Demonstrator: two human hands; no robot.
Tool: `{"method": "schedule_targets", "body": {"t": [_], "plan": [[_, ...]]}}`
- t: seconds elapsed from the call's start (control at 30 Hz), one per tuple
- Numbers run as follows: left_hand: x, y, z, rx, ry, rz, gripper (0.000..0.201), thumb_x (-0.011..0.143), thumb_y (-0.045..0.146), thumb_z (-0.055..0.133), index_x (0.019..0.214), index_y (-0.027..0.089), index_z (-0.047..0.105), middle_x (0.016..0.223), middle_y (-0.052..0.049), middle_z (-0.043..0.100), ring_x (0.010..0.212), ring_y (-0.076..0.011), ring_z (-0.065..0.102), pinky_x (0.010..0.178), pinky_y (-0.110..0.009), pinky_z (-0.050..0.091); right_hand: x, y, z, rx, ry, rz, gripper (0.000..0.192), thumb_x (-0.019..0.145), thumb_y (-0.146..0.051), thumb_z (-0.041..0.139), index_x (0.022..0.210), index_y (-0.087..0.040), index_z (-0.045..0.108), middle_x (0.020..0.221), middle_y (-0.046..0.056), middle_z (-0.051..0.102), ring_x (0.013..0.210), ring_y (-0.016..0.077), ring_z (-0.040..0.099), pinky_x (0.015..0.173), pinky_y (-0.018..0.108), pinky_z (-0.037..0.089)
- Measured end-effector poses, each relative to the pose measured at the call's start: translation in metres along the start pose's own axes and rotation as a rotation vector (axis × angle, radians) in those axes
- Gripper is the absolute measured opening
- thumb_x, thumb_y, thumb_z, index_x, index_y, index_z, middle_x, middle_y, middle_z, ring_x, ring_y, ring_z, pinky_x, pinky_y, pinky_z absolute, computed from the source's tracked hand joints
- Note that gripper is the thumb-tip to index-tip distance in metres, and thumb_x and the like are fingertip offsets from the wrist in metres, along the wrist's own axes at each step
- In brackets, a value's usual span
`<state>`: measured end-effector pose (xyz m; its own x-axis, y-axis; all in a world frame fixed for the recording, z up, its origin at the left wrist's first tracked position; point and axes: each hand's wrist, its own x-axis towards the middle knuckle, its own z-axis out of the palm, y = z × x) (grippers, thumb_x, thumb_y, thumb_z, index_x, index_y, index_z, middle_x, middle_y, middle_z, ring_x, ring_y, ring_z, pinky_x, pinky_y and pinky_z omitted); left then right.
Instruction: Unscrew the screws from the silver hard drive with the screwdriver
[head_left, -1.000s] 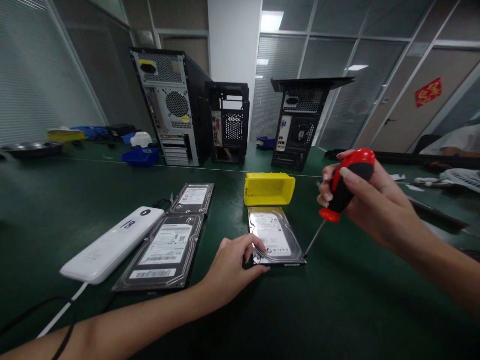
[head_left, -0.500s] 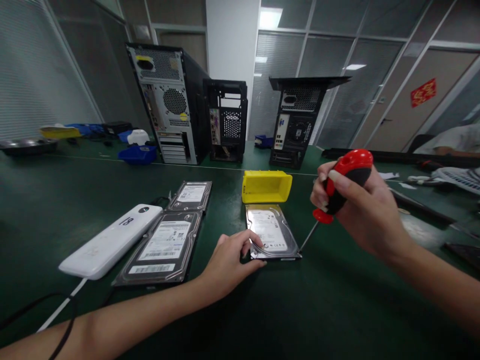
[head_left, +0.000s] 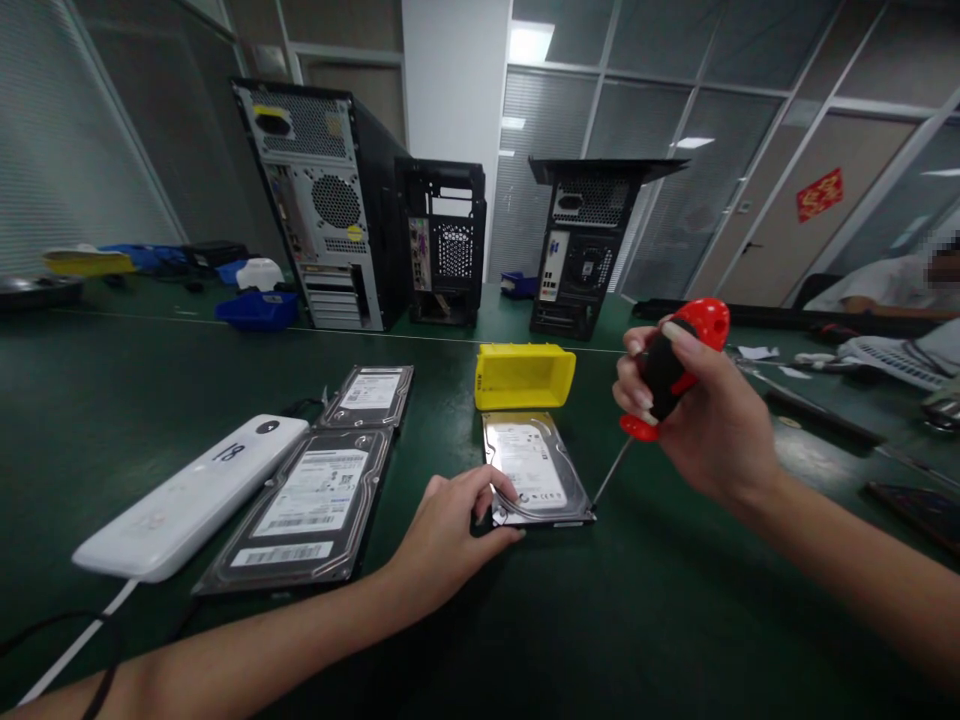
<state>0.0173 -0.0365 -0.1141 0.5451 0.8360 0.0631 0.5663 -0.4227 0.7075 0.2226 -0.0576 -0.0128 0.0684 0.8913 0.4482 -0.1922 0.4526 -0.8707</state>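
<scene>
The room is dimly lit by ceiling panels behind the glass. Glare is caught on the hard drive. Edges are bowed by wide-angle distortion; forearms are softly blurred.

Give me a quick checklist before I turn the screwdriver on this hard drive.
1. Left hand steadies the hard drive at its near left corner: ok.
2. Right hand wraps the screwdriver handle: ok.
3. Tip meets the drive's near right corner: ok.
4. Tip seated in a screw head: cannot tell, too small.
5. Drive lies flat on the green table: ok.
6. Yellow bin sits just behind the drive, within reach: ok.
</scene>
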Motion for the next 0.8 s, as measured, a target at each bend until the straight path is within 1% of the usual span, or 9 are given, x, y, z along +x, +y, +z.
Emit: {"method": "schedule_targets", "body": {"t": [0.1,0.2,0.3,0.37,0.53,0.63,0.7,0.8], "plan": [[0.001,-0.001,0.001,0.000,0.003,0.000,0.022,0.076,0.031,0.068,0.094,0.024,0.058,0.070,0.006,0.049,0.070,-0.0166,0.046,0.067,-0.027,0.029,0.002,0.001,-0.003,0.039,-0.006,-0.010,0.012,0.082,-0.030,0.053,0.075,-0.022,0.057,0.059,0.000,0.042,0.051,0.0105,0.039,0.045,0.024,0.031],[0.001,-0.001,0.001,0.004,0.001,0.009,0.022,0.076,0.031,0.068,0.094,0.024,0.058,0.071,0.006,0.048,0.069,-0.0163,0.046,0.067,-0.027,0.028,0.007,0.004,-0.004,0.076,0.003,0.007,0.012,0.078,-0.032,0.056,0.072,-0.021,0.055,0.062,0.000,0.041,0.050,0.0093,0.036,0.040,0.023,0.027],[0.001,-0.001,0.001,0.010,0.005,0.019,0.022,0.077,0.031,0.068,0.095,0.024,0.058,0.071,0.006,0.048,0.070,-0.0167,0.046,0.067,-0.027,0.028,0.013,0.007,-0.005,0.103,0.034,0.033,0.019,0.076,-0.034,0.061,0.067,-0.020,0.052,0.068,-0.001,0.041,0.048,0.0067,0.033,0.036,0.021,0.023],[0.000,-0.001,0.001,0.012,0.004,0.021,0.022,0.077,0.031,0.068,0.095,0.025,0.058,0.070,0.006,0.048,0.070,-0.0169,0.046,0.067,-0.027,0.028,0.017,0.009,-0.005,0.105,0.059,0.049,0.023,0.075,-0.034,0.063,0.065,-0.019,0.050,0.069,-0.002,0.040,0.048,0.0055,0.033,0.035,0.019,0.023],[-0.001,0.002,-0.001,0.004,-0.007,0.014,0.021,0.077,0.029,0.067,0.095,0.024,0.058,0.070,0.005,0.047,0.069,-0.0168,0.045,0.067,-0.028,0.028,0.026,0.015,-0.012,0.129,0.107,0.079,0.020,0.074,-0.031,0.062,0.066,-0.018,0.050,0.068,-0.003,0.041,0.048,0.0047,0.035,0.035,0.017,0.028],[0.000,0.003,-0.001,0.003,-0.010,-0.005,0.020,0.077,0.029,0.067,0.095,0.024,0.058,0.070,0.005,0.047,0.071,-0.0176,0.045,0.067,-0.027,0.027,0.030,0.019,-0.018,0.135,0.170,0.091,0.018,0.070,-0.032,0.065,0.074,-0.019,0.053,0.070,-0.003,0.046,0.050,0.0056,0.041,0.037,0.017,0.033],[0.000,0.002,0.000,0.000,-0.005,-0.005,0.021,0.076,0.028,0.068,0.094,0.024,0.058,0.070,0.005,0.047,0.070,-0.0172,0.045,0.066,-0.027,0.027,0.032,0.023,-0.021,0.113,0.205,0.108,0.022,0.069,-0.036,0.066,0.080,-0.020,0.055,0.074,-0.002,0.049,0.053,0.0067,0.046,0.039,0.017,0.038],[0.000,0.001,0.001,0.001,0.002,0.000,0.021,0.075,0.028,0.069,0.094,0.024,0.059,0.070,0.006,0.047,0.070,-0.0168,0.045,0.066,-0.027,0.027,0.033,0.027,-0.025,0.079,0.197,0.127,0.031,0.073,-0.048,0.061,0.085,-0.020,0.057,0.076,-0.001,0.052,0.056,0.0085,0.050,0.042,0.020,0.043]]}}
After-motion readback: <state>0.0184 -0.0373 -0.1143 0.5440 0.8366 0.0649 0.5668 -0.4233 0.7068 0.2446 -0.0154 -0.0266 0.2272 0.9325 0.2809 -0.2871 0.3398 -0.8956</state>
